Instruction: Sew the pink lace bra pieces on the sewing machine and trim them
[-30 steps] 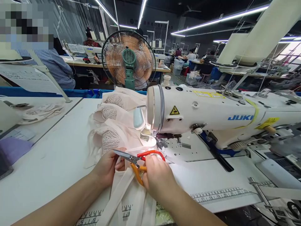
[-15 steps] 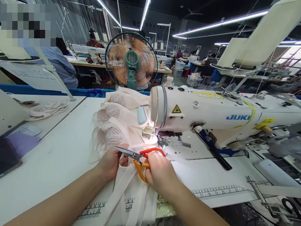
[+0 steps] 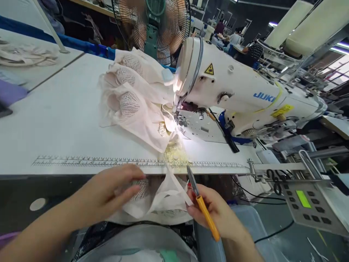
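My right hand (image 3: 218, 213) grips a pair of scissors (image 3: 205, 209) with orange and red handles, blades pointing up and away from me. Its fingertips also touch the corner of a pale bra (image 3: 170, 194) that hangs off the table's front edge over my lap. My left hand (image 3: 114, 193) is beside the bra's lace cup, thumb and fingers apart, with nothing visible between them. More pale bras with lace cups (image 3: 129, 103) lie overlapped on the table, running up to the needle area of the sewing machine (image 3: 218, 83).
A printed ruler (image 3: 95, 162) runs along the front edge of the white table (image 3: 65, 120). Behind stands a fan (image 3: 152, 36). A control panel (image 3: 308, 202) hangs at the right, near a grey-blue bin (image 3: 245, 218). Thread cones (image 3: 313, 29) rise at upper right.
The view has tipped downward. Both hands moved from beside the needle area to below the table edge. My left hand has let go of the fabric; the scissors now point away from me.
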Motion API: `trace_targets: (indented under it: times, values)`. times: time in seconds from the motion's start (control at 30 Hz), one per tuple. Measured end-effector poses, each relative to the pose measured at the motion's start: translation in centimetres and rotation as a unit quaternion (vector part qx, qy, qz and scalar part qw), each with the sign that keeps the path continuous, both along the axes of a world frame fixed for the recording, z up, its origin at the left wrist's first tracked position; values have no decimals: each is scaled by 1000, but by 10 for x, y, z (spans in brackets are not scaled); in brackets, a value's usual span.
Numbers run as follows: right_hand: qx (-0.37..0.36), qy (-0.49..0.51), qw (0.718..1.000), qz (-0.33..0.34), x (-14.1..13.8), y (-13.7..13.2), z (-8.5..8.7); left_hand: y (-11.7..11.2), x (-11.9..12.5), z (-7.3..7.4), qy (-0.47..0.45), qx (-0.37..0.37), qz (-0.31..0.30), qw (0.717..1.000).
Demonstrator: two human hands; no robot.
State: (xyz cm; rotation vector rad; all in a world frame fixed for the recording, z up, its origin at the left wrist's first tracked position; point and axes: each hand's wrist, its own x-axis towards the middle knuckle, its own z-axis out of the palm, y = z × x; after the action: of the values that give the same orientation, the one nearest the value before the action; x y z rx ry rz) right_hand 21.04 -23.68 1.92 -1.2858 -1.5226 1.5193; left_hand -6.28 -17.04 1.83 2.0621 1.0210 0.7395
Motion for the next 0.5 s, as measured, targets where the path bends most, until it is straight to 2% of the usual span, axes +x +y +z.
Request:
trace_targets:
  times: [0.1, 0.2, 0.23, 0.3, 0.4, 0.5]
  values:
    - [47, -36, 998, -30, 4, -23, -9, -23, 3, -31, 35, 12, -66, 997]
    - [110, -105, 988, -12, 8, -39, -15, -18, 17, -50, 60, 18, -74, 995]
    - [136, -127, 983, 4, 9, -43, -16, -13, 24, -53, 62, 16, -89, 994]
    - [192, -168, 966, 35, 9, -48, -17, -1, 43, -55, 46, -11, -158, 986]
    - [269, -202, 939, 68, 5, -51, -18, 9, 70, -55, -13, -125, -280, 952]
    - [290, -176, 937, 83, 1, -53, -22, 6, 85, -60, -71, -230, -321, 916]
